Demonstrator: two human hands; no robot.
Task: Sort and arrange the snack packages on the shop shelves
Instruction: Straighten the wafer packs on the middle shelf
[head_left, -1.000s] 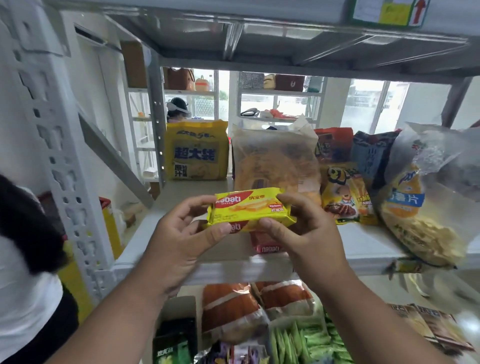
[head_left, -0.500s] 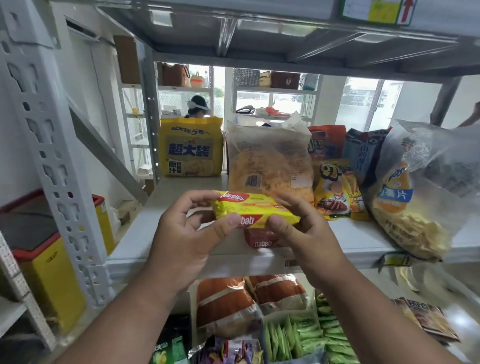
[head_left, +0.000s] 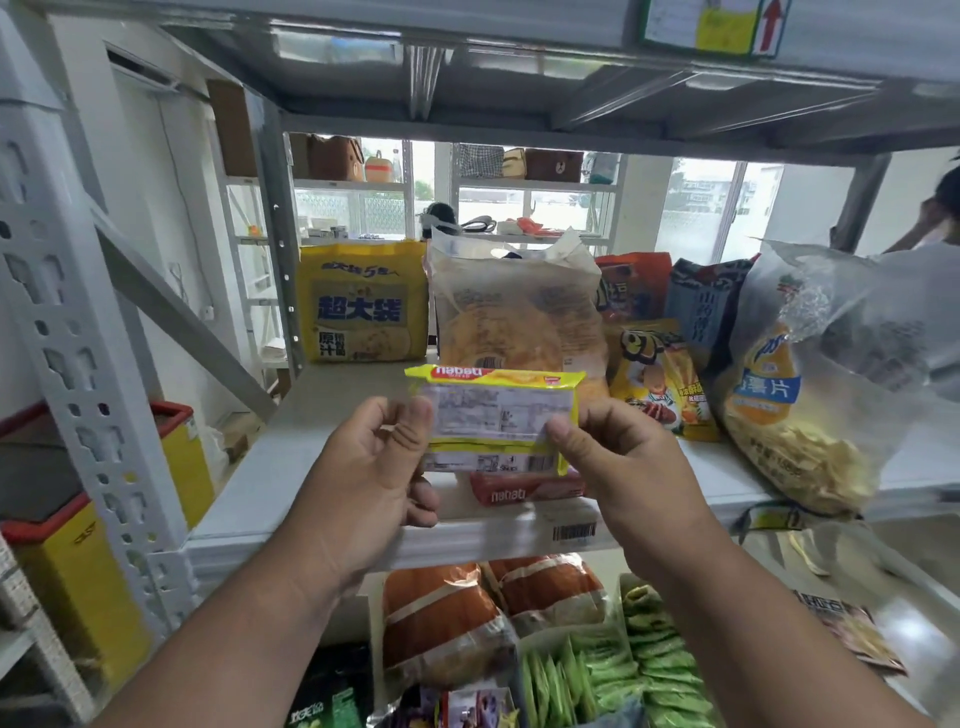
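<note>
Holding the yellow pack (head_left: 496, 415) in both hands, you have it raised just above the near edge of the shelf (head_left: 332, 467), its printed back panel turned toward you and its yellow top edge tipped away. Your left hand (head_left: 371, 488) pinches the pack's left end, thumb on the near face and fingers curled behind; your right hand (head_left: 618, 467) pinches the right end in the same way, thumb pressed on the lower right corner. Neither hand holds anything else. Directly beneath the pack, a red pack (head_left: 527, 491) of the same brand lies flat on the shelf near its front lip, and it is mostly hidden by the one you hold. Farther back stand a yellow bag (head_left: 363, 304) on the left, a clear bag (head_left: 519, 312) in the middle, and an orange snack bag (head_left: 662, 379) and a large crisp bag (head_left: 795, 395) to the right. The step in hand appears to be inspection and orientation: you are checking the pack before placing it. The next move likely calls for turning the pack so its front faces outward, then lowering it onto the shelf, either on top of the red pack or just beside it in the open space to the left. Keep both ends level as you set it down, and release only once it rests flat, since the front lip is close and a tilted pack could slide off.
</note>
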